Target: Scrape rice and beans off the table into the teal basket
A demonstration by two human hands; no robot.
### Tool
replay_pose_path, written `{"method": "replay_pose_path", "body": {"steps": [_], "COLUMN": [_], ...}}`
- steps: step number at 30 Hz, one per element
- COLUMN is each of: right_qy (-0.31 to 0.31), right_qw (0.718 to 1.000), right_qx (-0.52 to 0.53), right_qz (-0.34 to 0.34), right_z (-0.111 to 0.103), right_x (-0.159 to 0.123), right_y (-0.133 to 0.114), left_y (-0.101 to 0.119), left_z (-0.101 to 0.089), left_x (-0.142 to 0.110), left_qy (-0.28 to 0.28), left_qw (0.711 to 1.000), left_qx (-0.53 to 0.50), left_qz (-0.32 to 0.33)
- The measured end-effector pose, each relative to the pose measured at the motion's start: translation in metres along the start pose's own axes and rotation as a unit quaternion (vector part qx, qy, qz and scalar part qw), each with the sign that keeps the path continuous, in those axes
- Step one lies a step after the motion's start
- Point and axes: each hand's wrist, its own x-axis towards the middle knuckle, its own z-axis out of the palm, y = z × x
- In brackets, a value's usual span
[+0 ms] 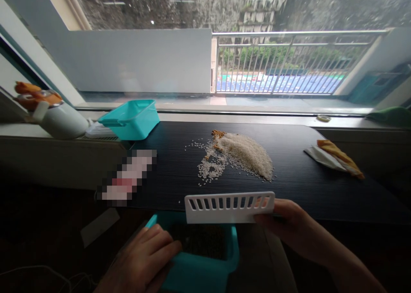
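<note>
My left hand (150, 252) is closed over the left rim of a teal plastic bin (192, 265) at the table's front edge. Dark contents, too dim to name, show inside the bin. With thumb and fingers, my right hand (282, 214) grips the right end of a white slotted plastic panel (221, 216). The panel stands on its long edge above the bin's far rim and hides part of it. Beyond the panel, a pile of white rice (247, 154) lies on the dark table (173, 173), with some yellow-brown grains (218, 134) at its far left side.
Another teal bin (136, 124) stands at the back left, beside a pale grey pot (64, 119) with an orange figure on top. A blurred-out pink item (131, 177) lies at the left edge. A yellow and white packet (335, 158) lies right. A window ledge (250, 118) runs behind.
</note>
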Motion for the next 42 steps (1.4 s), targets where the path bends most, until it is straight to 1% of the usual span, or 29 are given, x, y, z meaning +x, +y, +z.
{"method": "replay_pose_path", "body": {"steps": [1, 3, 6, 7, 9, 12, 14, 17, 20, 23, 26, 30, 34, 39, 42], "right_qy": [0.018, 0.097, 0.233, 0.245, 0.249, 0.228, 0.211, 0.195, 0.184, 0.176, 0.163, 0.178, 0.184, 0.145, 0.148], "right_qw": [1.0, 0.995, 0.971, 0.967, 0.964, 0.97, 0.975, 0.979, 0.982, 0.983, 0.985, 0.982, 0.981, 0.987, 0.986], "right_qx": [-0.007, -0.018, -0.051, -0.061, -0.074, -0.061, -0.043, -0.027, -0.014, -0.011, 0.007, 0.025, 0.012, 0.036, 0.048], "right_qz": [0.0, 0.007, 0.028, 0.037, 0.051, 0.05, 0.048, 0.046, 0.039, 0.046, 0.05, 0.055, 0.062, 0.053, 0.054], "right_z": [-0.003, -0.012, -0.025, -0.028, -0.032, -0.034, -0.033, -0.033, -0.031, -0.03, -0.03, -0.032, -0.032, -0.032, -0.032], "right_x": [0.0, 0.006, 0.029, 0.038, 0.057, 0.077, 0.085, 0.09, 0.09, 0.084, 0.077, 0.074, 0.078, 0.074, 0.071], "right_y": [0.001, 0.007, 0.019, 0.023, 0.027, 0.031, 0.034, 0.04, 0.044, 0.043, 0.037, 0.032, 0.033, 0.032, 0.029], "left_y": [0.0, 0.0, -0.001, -0.001, -0.001, -0.002, -0.002, -0.003, -0.003, -0.001, 0.002, 0.004, 0.003, 0.002, 0.003], "left_z": [0.0, 0.0, 0.001, 0.002, 0.003, 0.003, 0.003, 0.002, 0.001, 0.001, 0.001, 0.001, 0.0, -0.001, -0.002], "left_x": [0.001, 0.004, 0.006, 0.006, 0.005, 0.003, 0.003, 0.005, 0.006, 0.008, 0.011, 0.013, 0.012, 0.014, 0.015], "left_qy": [-0.003, -0.004, 0.018, 0.025, 0.033, 0.034, 0.029, 0.023, 0.034, 0.047, 0.038, 0.021, 0.043, 0.045, 0.046], "left_qw": [1.0, 1.0, 0.999, 0.999, 0.999, 0.999, 0.999, 0.999, 0.997, 0.996, 0.997, 0.999, 0.997, 0.996, 0.997], "left_qx": [0.001, 0.002, 0.009, 0.012, 0.02, 0.029, 0.029, 0.032, 0.046, 0.058, 0.049, 0.039, 0.05, 0.063, 0.052], "left_qz": [0.001, 0.004, 0.025, 0.032, 0.032, 0.012, 0.011, 0.03, 0.046, 0.047, 0.036, 0.025, 0.037, 0.042, 0.038]}}
